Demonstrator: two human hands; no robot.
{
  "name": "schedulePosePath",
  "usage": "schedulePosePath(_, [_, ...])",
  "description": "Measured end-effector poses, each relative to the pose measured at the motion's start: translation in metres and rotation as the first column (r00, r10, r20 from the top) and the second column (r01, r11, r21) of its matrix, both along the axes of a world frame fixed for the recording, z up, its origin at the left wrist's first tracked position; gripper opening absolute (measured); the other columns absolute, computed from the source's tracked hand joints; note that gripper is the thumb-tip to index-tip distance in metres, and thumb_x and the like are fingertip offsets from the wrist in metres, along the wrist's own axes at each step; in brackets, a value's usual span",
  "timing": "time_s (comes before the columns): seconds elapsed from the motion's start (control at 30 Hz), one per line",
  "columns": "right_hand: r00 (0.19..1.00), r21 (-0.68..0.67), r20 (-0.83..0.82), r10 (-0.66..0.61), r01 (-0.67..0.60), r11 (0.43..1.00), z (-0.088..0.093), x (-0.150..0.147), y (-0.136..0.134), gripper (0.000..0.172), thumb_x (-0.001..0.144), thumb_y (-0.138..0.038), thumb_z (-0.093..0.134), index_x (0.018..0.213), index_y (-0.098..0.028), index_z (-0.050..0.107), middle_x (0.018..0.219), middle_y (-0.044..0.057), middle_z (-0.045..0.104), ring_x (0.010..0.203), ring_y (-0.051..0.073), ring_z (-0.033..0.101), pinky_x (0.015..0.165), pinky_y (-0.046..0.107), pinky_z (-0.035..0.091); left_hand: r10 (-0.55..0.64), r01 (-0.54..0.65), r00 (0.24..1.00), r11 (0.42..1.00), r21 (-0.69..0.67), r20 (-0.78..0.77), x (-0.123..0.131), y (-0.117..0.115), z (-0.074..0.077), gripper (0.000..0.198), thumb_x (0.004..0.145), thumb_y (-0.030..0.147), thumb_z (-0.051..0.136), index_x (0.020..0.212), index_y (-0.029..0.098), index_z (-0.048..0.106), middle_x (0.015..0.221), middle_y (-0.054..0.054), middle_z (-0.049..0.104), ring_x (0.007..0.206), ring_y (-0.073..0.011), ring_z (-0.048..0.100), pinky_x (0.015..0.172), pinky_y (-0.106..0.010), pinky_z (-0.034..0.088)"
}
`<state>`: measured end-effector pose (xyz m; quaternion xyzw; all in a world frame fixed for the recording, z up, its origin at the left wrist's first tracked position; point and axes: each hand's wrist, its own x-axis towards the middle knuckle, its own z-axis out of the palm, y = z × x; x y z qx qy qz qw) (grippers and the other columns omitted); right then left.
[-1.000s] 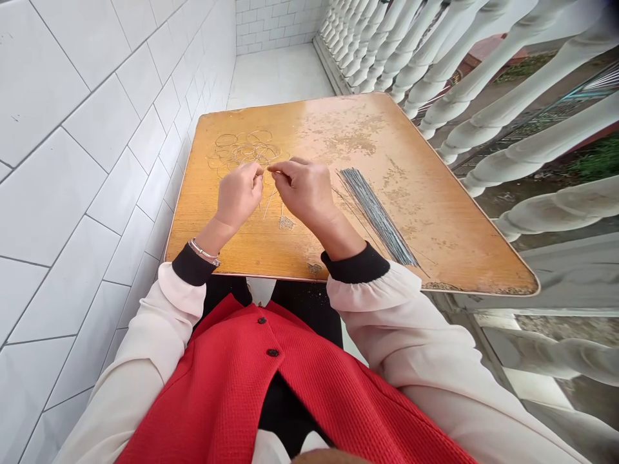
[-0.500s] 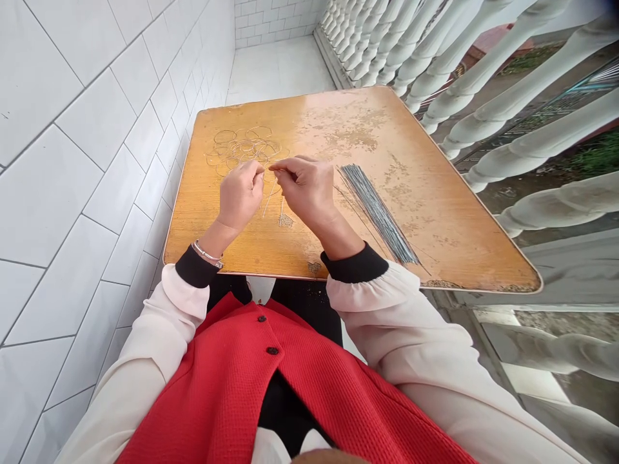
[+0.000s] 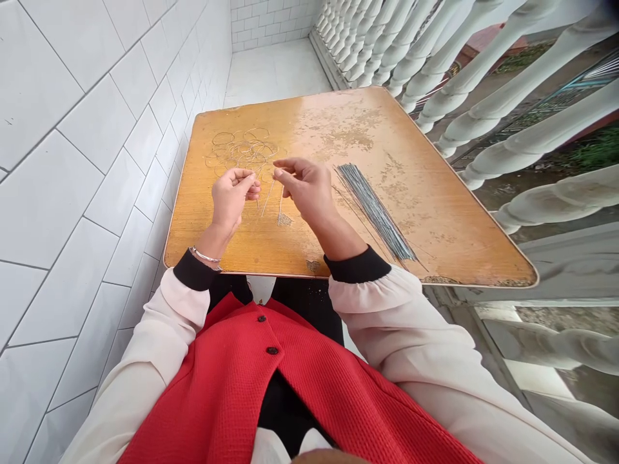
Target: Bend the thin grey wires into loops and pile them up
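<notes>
Near the table's middle, my left hand (image 3: 231,196) is closed in a pinch, thumb against fingers, on a thin wire (image 3: 258,203) whose short end shows below the fingers. Just to its right is my right hand (image 3: 305,183), its thumb and index finger slightly apart and the other fingers curled; I see nothing between the tips. Two pale, thin wire pieces (image 3: 267,198) show below and between the hands. Behind them lies a loose tangle of wire rings (image 3: 245,148). A bundle of straight grey wires (image 3: 376,211) lies right of my right hand.
The worn wooden table (image 3: 449,238) has peeling patches and a rounded front right corner. A white tiled wall (image 3: 120,161) runs along the left. White balusters (image 3: 512,129) line the right side. A few single wires (image 3: 360,216) lie beside the bundle.
My hands have drawn slightly apart from nearly touching fingertips. The left has turned, showing more of its fingers, and the right thumb and index finger have parted.
</notes>
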<state>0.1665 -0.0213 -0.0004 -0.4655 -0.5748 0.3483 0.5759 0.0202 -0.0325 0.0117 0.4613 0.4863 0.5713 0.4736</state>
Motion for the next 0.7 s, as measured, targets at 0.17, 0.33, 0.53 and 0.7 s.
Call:
schedulePosePath(0.17, [0.965, -0.171, -0.223, 0.135, -0.176, 0.969, 0.009, -0.002, -0.016, 0.012, 0.088, -0.024, 0.072, 0.08, -0.015, 0.071, 0.07, 0.002, 0.07, 0.045, 0.003, 0.045, 0.045, 0.019, 0.035, -0.011, 0.013, 0.999, 0.999, -0.048, 0.037, 0.001, -0.012, 0.002, 0.009, 0.092, 0.015, 0.061, 0.086, 0.018, 0.056, 0.074, 0.003, 0.07, 0.063, -0.0049, 0.068, 0.064, -0.017, 0.051])
schedulePosePath(0.33, [0.961, -0.229, -0.252, 0.111, -0.171, 0.958, 0.016, -0.003, -0.021, 0.014, 0.088, -0.015, 0.068, 0.074, -0.015, 0.066, 0.064, 0.0, 0.067, 0.042, 0.003, 0.048, 0.043, 0.017, 0.036, -0.175, 0.169, 0.983, 0.981, -0.097, -0.061, -0.009, -0.018, 0.008, 0.009, 0.091, 0.019, 0.066, 0.084, 0.018, 0.06, 0.079, 0.001, 0.073, 0.061, -0.005, 0.067, 0.059, -0.017, 0.048])
schedulePosePath(0.53, [0.981, -0.202, -0.179, 0.071, -0.108, 0.973, 0.019, -0.004, -0.022, 0.022, 0.089, -0.004, 0.06, 0.07, -0.014, 0.066, 0.056, -0.002, 0.062, 0.037, 0.003, 0.043, 0.04, 0.017, 0.033, -0.3, 0.287, 0.93, 0.953, -0.094, -0.21, -0.025, -0.005, 0.024, 0.025, 0.097, 0.038, 0.064, 0.085, 0.017, 0.068, 0.08, -0.002, 0.075, 0.053, -0.0017, 0.057, 0.048, -0.016, 0.035])
schedulePosePath(0.7, [0.961, -0.203, -0.262, 0.092, -0.148, 0.968, 0.017, -0.008, -0.023, 0.02, 0.089, -0.007, 0.062, 0.071, -0.015, 0.066, 0.064, -0.002, 0.064, 0.039, 0.002, 0.046, 0.039, 0.017, 0.034, -0.321, 0.313, 0.936, 0.947, -0.075, -0.147, -0.017, -0.003, 0.026, 0.023, 0.099, 0.03, 0.061, 0.081, 0.016, 0.064, 0.068, 0.002, 0.067, 0.053, -0.0012, 0.053, 0.049, -0.014, 0.035])
